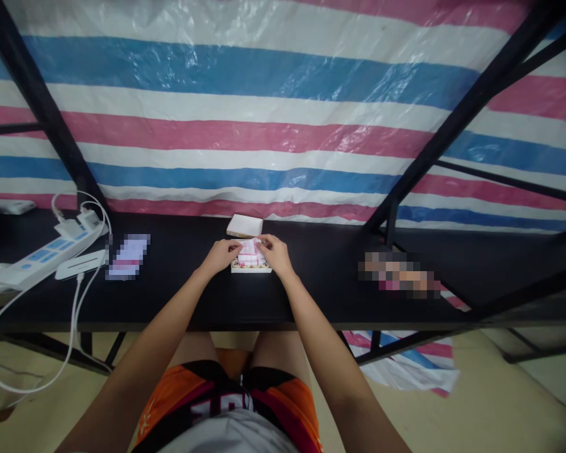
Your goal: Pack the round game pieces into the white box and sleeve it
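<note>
A small white box lies on the black table in front of me, with a pink and white packet on top of it. My left hand rests at the packet's left side with its fingers curled onto it. My right hand pinches the packet's top right edge. Just behind them lies a white lid or second flat box.
A white power strip with plugs and cables sits at the left, a white flat device beside it. Black frame bars slant up on both sides. A striped tarp hangs behind the table.
</note>
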Available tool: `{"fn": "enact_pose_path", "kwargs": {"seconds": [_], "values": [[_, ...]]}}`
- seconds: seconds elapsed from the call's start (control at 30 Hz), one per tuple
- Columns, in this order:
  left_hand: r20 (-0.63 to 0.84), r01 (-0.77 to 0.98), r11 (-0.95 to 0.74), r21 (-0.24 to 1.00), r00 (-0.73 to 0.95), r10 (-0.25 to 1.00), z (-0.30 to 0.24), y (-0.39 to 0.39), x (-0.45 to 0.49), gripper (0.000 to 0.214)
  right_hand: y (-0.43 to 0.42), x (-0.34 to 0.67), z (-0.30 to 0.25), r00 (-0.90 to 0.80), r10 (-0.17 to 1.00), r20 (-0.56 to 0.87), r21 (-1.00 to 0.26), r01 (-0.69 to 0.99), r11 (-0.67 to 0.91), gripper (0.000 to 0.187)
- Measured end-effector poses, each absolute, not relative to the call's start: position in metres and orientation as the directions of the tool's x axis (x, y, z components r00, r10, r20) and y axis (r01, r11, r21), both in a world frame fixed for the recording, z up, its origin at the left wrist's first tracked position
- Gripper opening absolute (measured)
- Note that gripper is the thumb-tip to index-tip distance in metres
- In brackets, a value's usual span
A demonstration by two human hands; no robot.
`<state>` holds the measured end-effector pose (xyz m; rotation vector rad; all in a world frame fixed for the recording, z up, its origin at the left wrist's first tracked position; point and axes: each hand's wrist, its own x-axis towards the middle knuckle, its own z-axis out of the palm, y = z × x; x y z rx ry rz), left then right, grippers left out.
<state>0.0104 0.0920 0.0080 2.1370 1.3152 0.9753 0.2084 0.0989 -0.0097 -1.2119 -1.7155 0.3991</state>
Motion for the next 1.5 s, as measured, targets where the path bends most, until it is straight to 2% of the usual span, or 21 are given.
{"fn": "enact_pose_path", "kwargs": {"seconds": [0.27, 0.77, 1.0, 1.27, 1.5], "values": [[0.368, 0.726, -0.465, 0.506, 0.306, 0.878, -0.001, 0.097, 0.009, 0.028, 0.102, 0.21, -0.016, -0.11, 0.854, 0.508, -0.611, 0.653, 0.448, 0.018], [0.327, 0.755, -0.465, 0.462, 0.342, 0.881, -0.004, 0.095, 0.008, 0.029, 0.1, 0.21, -0.015, -0.125, 0.895, 0.428, -0.619, 0.681, 0.391, 0.021], [0.342, 0.706, -0.536, 0.464, 0.415, 0.843, -0.007, 0.095, 0.009, 0.042, 0.099, 0.21, -0.016, -0.125, 0.901, 0.415, -0.647, 0.656, 0.389, 0.022], [0.298, 0.696, -0.536, 0.478, 0.446, 0.844, -0.013, 0.097, 0.008, 0.041, 0.103, 0.212, -0.023, -0.155, 0.909, 0.387, -0.656, 0.646, 0.389, 0.026], [0.296, 0.699, -0.53, 0.481, 0.44, 0.848, -0.008, 0.093, 0.009, 0.044, 0.107, 0.22, -0.022, -0.099, 0.899, 0.427, -0.667, 0.637, 0.387, 0.027]]}}
